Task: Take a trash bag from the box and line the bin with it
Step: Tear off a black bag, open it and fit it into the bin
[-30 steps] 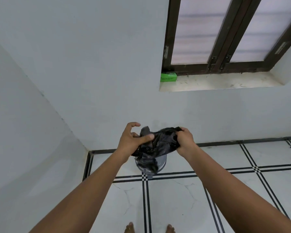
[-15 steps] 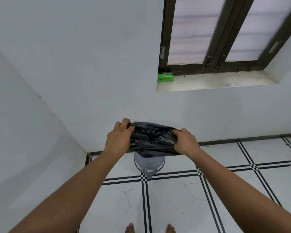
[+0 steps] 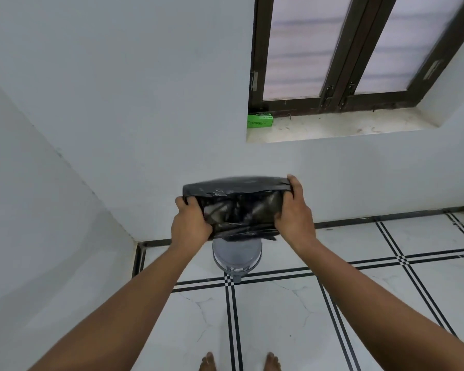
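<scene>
A black trash bag is stretched wide between my hands, its mouth spread apart and facing me. My left hand grips its left edge and my right hand grips its right edge. Directly below the bag stands a small grey bin on the floor near the wall; its top is partly hidden by the bag. The green box of bags sits on the left end of the window sill, far above the bin.
White walls meet in a corner at the left. A dark-framed window sits over a stone sill. The floor is white tile with black double lines. My bare toes show at the bottom edge.
The bag was a crumpled bunch between my hands; my hands have moved apart and upward, pulling it wide and spreading its mouth above the bin.
</scene>
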Available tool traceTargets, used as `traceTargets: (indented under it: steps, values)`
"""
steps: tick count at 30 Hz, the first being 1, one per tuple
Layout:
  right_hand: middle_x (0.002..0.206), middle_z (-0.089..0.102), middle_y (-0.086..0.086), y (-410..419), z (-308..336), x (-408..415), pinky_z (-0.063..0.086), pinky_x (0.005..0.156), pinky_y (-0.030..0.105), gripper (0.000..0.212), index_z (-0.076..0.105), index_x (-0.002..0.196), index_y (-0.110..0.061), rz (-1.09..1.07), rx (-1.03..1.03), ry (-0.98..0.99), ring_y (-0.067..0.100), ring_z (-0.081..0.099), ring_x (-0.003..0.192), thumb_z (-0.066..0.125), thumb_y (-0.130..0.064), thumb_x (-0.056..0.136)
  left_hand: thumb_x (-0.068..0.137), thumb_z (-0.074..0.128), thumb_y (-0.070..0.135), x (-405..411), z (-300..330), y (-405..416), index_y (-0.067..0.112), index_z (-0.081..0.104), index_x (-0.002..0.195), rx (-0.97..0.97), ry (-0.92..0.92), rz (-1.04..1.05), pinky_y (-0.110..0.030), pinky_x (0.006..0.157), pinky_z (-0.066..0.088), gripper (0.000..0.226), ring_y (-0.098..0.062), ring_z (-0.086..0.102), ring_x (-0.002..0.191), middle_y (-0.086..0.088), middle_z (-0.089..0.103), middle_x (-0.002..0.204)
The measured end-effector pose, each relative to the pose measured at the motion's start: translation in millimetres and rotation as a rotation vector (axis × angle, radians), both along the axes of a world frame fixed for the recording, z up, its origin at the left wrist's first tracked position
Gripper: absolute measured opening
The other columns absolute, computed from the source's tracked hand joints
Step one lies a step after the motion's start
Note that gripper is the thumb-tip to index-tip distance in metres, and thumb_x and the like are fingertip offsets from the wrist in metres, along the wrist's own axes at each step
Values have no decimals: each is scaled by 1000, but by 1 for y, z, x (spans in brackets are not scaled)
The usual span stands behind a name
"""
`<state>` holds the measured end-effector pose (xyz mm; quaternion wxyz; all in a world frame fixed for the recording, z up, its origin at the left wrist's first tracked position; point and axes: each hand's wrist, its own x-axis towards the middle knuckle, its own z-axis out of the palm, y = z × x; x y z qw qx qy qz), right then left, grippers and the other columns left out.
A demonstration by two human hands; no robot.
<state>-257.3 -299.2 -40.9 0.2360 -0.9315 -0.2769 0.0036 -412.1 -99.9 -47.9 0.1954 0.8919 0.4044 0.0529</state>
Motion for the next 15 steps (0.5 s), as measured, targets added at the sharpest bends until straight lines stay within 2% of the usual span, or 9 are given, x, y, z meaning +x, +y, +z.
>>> traceTargets:
  steps: [1,3,5,7,8,10,12,14,15]
  values:
    - [162,28,0,0,-2,-6,58,76,40,67,37,149,-13,30,117,-84,26,60,82,65,-4,88,81,76,13,-2,-1,-7,5,41,134,89,-24,-30,-40,60,46,65,-39,64,74,-20,36,135]
    - [149,47,-1,-4,-12,-17,54,85,38,71,20,159,-33,59,183,15,19,60,94,52,-13,99,83,76,17,-7,-8,-17,6,36,147,204,148,-155,-43,64,52,76,-39,70,82,-19,36,143]
    - [133,63,7,-12,-25,-22,55,87,40,60,34,155,-23,219,-298,194,27,66,100,52,-13,98,88,68,19,-16,-9,-23,10,52,140,134,568,-347,-41,80,59,56,-32,70,94,-14,56,131]
    - [124,69,16,-22,-31,-28,58,87,38,40,59,133,-2,409,-938,520,32,70,98,57,-10,94,90,62,16,-23,-6,-27,10,64,125,-135,916,-458,-33,76,58,36,-26,67,82,-10,66,101]
    - [118,71,17,-25,-34,-30,58,84,36,33,65,122,0,431,-1073,662,30,70,91,57,-11,93,89,62,13,-25,-5,-27,10,66,117,-253,979,-434,-31,71,56,29,-24,64,73,-10,67,92]
    - [117,70,15,-24,-43,-25,56,79,34,27,68,110,-3,397,-893,560,29,70,90,58,-15,88,84,64,11,-23,-12,-23,10,66,108,-342,830,-270,-32,73,58,23,-25,69,76,-14,72,104]
    - [143,55,9,-19,-52,-17,56,80,36,41,64,123,-9,157,-424,248,33,69,98,62,-11,83,83,67,11,-16,-25,-19,7,55,123,-174,447,-53,-40,74,58,43,-36,72,93,-18,55,134]
    - [158,30,0,-16,-48,-16,51,67,37,62,47,141,-9,25,-59,13,31,62,80,67,-2,82,82,70,6,-12,-29,-17,2,44,134,69,85,4,-41,60,49,58,-40,68,75,-22,32,153]
    - [154,29,-3,-17,-46,-14,47,63,36,74,35,151,-14,24,22,-44,27,57,73,66,0,85,82,70,3,-12,-27,-17,1,43,135,166,-14,-18,-40,55,45,60,-38,62,61,-23,25,159]
